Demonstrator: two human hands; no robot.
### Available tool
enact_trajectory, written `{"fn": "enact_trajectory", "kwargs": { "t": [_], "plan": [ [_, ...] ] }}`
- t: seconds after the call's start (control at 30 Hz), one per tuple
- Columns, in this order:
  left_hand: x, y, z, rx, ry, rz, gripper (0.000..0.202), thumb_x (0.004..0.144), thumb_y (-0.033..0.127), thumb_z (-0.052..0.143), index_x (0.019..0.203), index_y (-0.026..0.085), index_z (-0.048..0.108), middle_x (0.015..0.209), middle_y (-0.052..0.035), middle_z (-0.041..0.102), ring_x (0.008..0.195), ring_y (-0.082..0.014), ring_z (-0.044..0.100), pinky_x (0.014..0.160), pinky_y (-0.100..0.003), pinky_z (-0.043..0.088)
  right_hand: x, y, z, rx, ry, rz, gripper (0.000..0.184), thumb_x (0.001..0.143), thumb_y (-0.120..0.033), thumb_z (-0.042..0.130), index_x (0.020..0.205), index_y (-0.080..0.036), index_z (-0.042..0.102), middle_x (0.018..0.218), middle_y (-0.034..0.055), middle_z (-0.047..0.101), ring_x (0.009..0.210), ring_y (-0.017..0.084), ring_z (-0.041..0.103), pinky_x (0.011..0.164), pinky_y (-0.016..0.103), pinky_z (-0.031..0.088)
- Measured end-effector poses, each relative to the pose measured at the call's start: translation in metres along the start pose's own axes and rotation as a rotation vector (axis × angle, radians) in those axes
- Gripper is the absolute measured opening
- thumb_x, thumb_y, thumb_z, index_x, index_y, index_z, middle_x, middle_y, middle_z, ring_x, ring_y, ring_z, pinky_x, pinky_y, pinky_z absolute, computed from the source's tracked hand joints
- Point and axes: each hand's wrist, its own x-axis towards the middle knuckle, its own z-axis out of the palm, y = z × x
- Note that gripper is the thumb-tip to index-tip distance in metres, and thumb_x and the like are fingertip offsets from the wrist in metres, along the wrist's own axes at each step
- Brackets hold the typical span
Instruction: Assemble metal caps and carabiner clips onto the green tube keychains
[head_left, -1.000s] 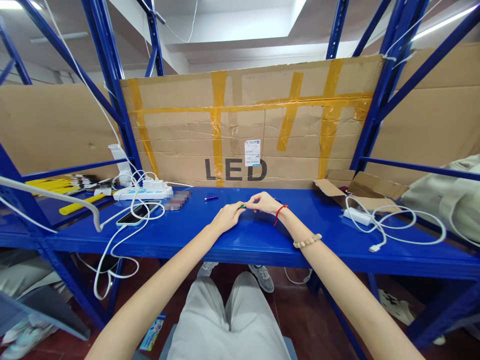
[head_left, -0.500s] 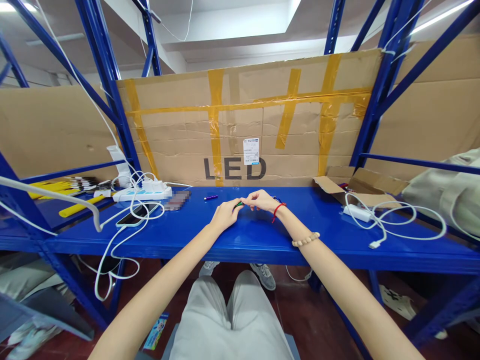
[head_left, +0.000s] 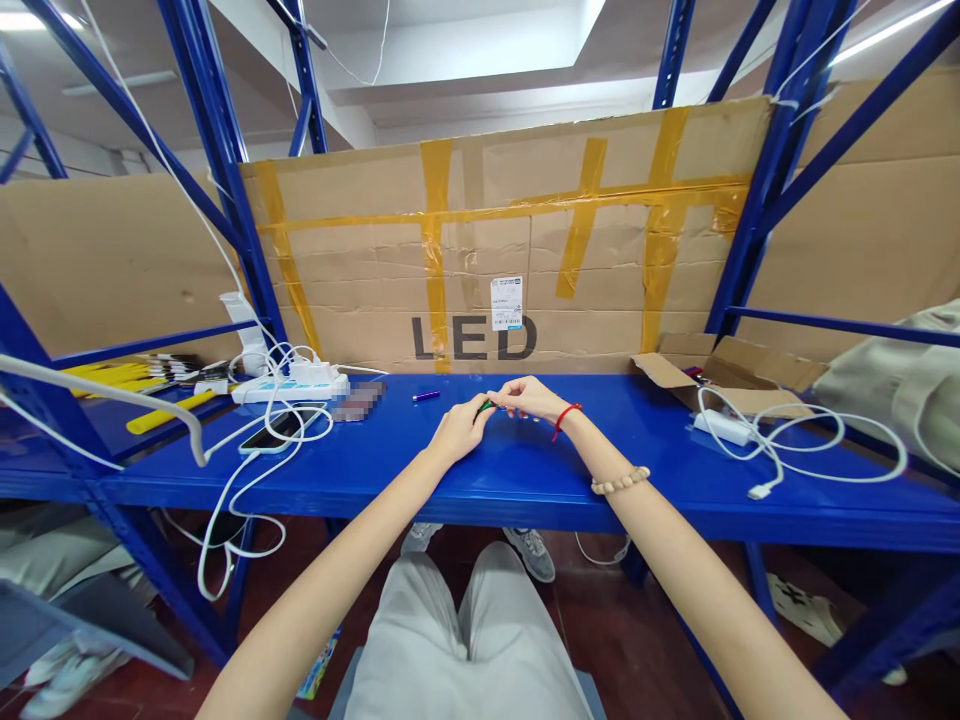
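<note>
My left hand (head_left: 459,432) and my right hand (head_left: 531,398) meet over the middle of the blue shelf (head_left: 525,470). Both pinch a small green object (head_left: 484,407) between their fingertips, the left at its near end and the right at its far end. It is too small to make out in detail. A red string and a bead bracelet (head_left: 619,482) ring my right wrist and forearm. A small purple pen-like thing (head_left: 425,396) lies on the shelf a little left of my hands.
A white power strip (head_left: 289,385), a phone (head_left: 281,427) and looping white cables lie at the left. An open cardboard box (head_left: 731,372) and a white charger with cable (head_left: 757,435) sit at the right. A taped cardboard sheet marked LED (head_left: 510,240) backs the shelf.
My hands have stayed together on the green object, with only small finger shifts. The view has moved slightly.
</note>
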Motion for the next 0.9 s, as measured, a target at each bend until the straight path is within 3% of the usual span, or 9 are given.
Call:
{"fn": "enact_trajectory", "kwargs": {
  "t": [0.2,0.53,0.9],
  "plan": [
    [0.001,0.000,0.000,0.024,-0.029,-0.011,0.025,0.091,0.030,0.036,0.109,0.024,0.052,0.090,-0.0041,0.068,0.081,-0.0226,0.065,0.068,-0.028,0.047,0.001,0.002,-0.003,-0.028,-0.001,-0.019,0.051,0.055,-0.063,0.066,0.060,-0.012,0.060,0.046,-0.0027,0.050,0.041,0.005,0.040,0.039,0.018,0.029],
    [-0.001,-0.003,0.000,0.109,-0.077,0.017,0.022,0.090,0.027,0.040,0.103,0.024,0.057,0.097,-0.0021,0.068,0.088,-0.0215,0.064,0.068,-0.026,0.048,0.006,0.019,0.000,-0.052,-0.034,-0.078,0.043,0.050,-0.052,0.073,0.058,-0.012,0.060,0.051,-0.0019,0.054,0.044,0.006,0.045,0.039,0.018,0.030],
    [0.000,0.000,0.002,0.201,0.008,-0.030,0.023,0.090,0.026,0.040,0.105,0.022,0.057,0.100,-0.0033,0.067,0.090,-0.0206,0.063,0.070,-0.025,0.047,0.007,0.010,0.007,-0.001,0.025,-0.057,0.047,0.055,-0.058,0.069,0.050,-0.014,0.050,0.041,-0.0032,0.049,0.037,0.005,0.041,0.038,0.018,0.031]
  ]
}}
